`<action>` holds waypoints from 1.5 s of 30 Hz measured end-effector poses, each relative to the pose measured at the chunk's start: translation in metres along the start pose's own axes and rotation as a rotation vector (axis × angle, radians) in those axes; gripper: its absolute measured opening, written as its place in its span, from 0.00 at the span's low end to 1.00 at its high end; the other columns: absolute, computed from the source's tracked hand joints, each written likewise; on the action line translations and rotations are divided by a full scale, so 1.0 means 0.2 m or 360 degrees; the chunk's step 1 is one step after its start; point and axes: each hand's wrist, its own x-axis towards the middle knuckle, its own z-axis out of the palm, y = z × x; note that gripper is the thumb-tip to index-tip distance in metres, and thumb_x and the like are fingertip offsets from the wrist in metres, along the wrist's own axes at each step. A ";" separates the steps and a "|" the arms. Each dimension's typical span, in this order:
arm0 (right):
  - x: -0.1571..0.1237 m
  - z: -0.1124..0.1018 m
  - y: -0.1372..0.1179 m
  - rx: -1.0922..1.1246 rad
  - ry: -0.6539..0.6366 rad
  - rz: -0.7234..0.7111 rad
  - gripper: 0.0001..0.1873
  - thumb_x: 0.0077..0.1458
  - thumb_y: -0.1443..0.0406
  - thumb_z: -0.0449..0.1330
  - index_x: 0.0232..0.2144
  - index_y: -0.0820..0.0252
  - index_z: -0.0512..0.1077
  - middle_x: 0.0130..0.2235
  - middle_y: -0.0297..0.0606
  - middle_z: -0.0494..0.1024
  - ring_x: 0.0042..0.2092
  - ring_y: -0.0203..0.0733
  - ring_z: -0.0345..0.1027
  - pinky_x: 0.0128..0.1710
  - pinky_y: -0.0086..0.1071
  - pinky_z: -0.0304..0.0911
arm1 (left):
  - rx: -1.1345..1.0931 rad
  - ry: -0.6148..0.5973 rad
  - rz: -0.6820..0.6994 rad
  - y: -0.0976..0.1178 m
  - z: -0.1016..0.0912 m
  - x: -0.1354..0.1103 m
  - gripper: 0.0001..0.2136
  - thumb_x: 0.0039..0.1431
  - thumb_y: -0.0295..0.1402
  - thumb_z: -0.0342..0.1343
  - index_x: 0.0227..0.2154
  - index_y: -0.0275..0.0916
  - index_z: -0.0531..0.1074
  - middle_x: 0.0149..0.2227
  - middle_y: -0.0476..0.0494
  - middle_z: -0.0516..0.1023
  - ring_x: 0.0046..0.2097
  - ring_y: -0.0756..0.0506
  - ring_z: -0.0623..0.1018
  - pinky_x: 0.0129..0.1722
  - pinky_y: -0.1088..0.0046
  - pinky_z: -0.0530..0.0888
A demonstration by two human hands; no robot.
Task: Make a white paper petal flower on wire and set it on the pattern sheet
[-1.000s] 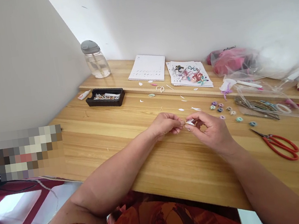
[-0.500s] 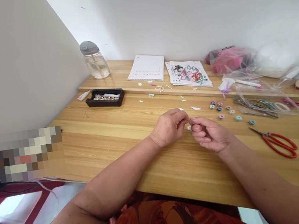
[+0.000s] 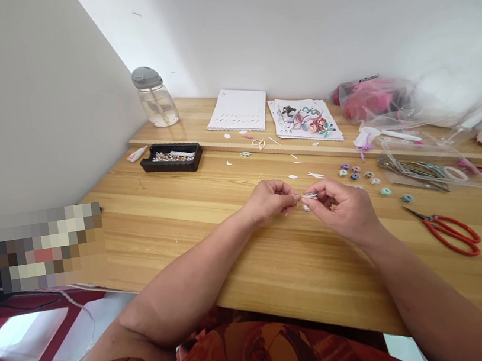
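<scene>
Black bead tray [image 3: 170, 157] at 10 o'clock from hands. Left hand [image 3: 268, 200] pinches left end of white paper piece [image 3: 309, 196], held just above wooden table [image 3: 175, 219]. Right hand [image 3: 344, 209] pinches right end. Paper coils [image 3: 359, 176] at 1 o'clock, red scissors [image 3: 449, 230] at 4 o'clock.

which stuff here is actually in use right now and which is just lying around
In use: left hand, right hand, small white paper piece pinched between both.
Lying about: red scissors, water bottle, black bead tray, paper coils, flower sheets.
</scene>
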 end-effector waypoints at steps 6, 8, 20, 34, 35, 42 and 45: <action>0.04 0.02 -0.01 0.1319 -0.0332 0.1210 0.17 0.44 0.57 0.66 0.23 0.58 0.62 0.20 0.26 0.61 0.18 0.27 0.48 0.13 0.21 0.39 | 0.0708 0.0323 0.0697 -0.01 0.05 -0.04 0.03 0.53 0.28 0.58 0.26 0.34 0.74 0.25 0.48 0.74 0.27 0.53 0.69 0.29 0.77 0.65; 0.04 0.02 -0.01 0.1620 -0.0428 0.1423 0.16 0.42 0.59 0.66 0.24 0.58 0.62 0.20 0.24 0.57 0.17 0.25 0.43 0.12 0.20 0.36 | 0.0888 0.0377 0.0926 -0.01 0.06 -0.05 0.04 0.54 0.25 0.55 0.27 0.35 0.75 0.28 0.46 0.76 0.32 0.52 0.72 0.36 0.76 0.68; 0.00 0.00 -0.01 0.0006 -0.0049 -0.0077 0.12 0.52 0.59 0.64 0.39 0.55 0.73 0.32 0.35 0.76 0.28 0.36 0.66 0.29 0.31 0.63 | -0.0153 0.0012 -0.0133 -0.02 0.01 0.01 0.08 0.44 0.31 0.63 0.22 0.33 0.70 0.18 0.51 0.69 0.20 0.55 0.65 0.22 0.79 0.61; 0.03 0.00 -0.04 0.1397 -0.0255 0.1109 0.15 0.46 0.58 0.66 0.28 0.57 0.64 0.22 0.28 0.65 0.18 0.28 0.52 0.13 0.22 0.45 | 0.1029 0.0294 0.1001 0.00 0.04 -0.04 0.05 0.57 0.27 0.53 0.28 0.37 0.73 0.31 0.44 0.77 0.35 0.49 0.73 0.39 0.74 0.69; 0.03 0.00 -0.03 0.1205 -0.0211 0.0925 0.17 0.45 0.56 0.67 0.31 0.57 0.66 0.24 0.30 0.69 0.21 0.30 0.58 0.15 0.24 0.51 | 0.0910 0.0303 0.0872 0.00 0.04 -0.04 0.05 0.56 0.28 0.54 0.27 0.36 0.73 0.29 0.46 0.76 0.32 0.50 0.72 0.36 0.75 0.68; 0.00 -0.02 -0.01 -0.0149 -0.0016 -0.0253 0.09 0.56 0.60 0.61 0.40 0.54 0.74 0.36 0.37 0.78 0.30 0.38 0.68 0.32 0.34 0.65 | 0.0149 -0.0027 0.0072 -0.01 0.00 0.00 0.10 0.49 0.36 0.61 0.25 0.33 0.70 0.19 0.53 0.67 0.21 0.55 0.63 0.22 0.78 0.58; -0.01 -0.01 -0.01 -0.0219 0.0011 -0.0171 0.06 0.56 0.60 0.61 0.33 0.56 0.74 0.26 0.33 0.75 0.24 0.34 0.62 0.26 0.31 0.59 | 0.0263 -0.0025 0.0080 -0.01 0.00 0.00 0.08 0.50 0.34 0.60 0.25 0.33 0.71 0.19 0.52 0.68 0.22 0.54 0.64 0.23 0.78 0.60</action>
